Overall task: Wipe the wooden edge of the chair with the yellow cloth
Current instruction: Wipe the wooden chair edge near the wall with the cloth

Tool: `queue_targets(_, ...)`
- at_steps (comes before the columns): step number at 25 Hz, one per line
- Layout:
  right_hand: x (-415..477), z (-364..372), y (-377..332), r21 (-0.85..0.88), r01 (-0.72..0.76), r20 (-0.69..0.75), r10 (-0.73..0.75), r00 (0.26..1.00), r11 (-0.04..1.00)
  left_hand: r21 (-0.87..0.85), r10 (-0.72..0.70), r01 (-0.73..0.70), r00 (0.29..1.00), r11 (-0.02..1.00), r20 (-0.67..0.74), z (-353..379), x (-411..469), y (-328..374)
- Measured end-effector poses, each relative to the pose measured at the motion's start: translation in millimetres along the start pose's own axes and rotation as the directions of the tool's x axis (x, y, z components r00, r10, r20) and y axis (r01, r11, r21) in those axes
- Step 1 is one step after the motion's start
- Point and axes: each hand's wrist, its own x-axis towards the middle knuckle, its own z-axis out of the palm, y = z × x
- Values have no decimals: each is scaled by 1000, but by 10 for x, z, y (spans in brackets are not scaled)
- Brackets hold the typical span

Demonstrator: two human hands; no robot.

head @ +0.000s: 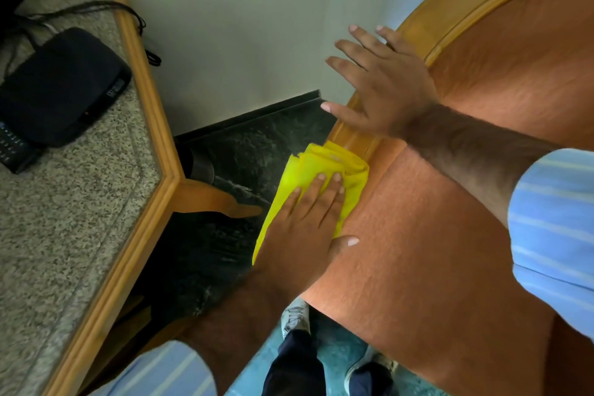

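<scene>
Flat-palmed, the left hand presses the yellow cloth on the wooden edge; right hand splayed wide.

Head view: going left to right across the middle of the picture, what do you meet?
Black box on the granite-topped table → the table's wooden rim → dark floor → yellow cloth under the left hand → orange chair cushion → blue striped sleeve.
</scene>
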Motion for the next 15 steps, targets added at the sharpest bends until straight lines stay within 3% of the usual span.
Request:
queue_targets(4,9,-18,13,4,1,21,-1,1000,1000,-47,-38,37,999,998,-9,104,-259,27)
queue_targets(9,24,-95,23,11,-7,67,7,998,1000,-27,41,-41,999,999,24,212,-1022,-100)
queue_targets(12,23,-31,-3,5,-12,36,12,999,1000,6,26,-26,1000,1000,-8,100,-430,-105)
queue_targets(15,8,-1,14,14,-2,-5,2,1000,1000,-73,-58,59,998,996,20,-2,114,-52)
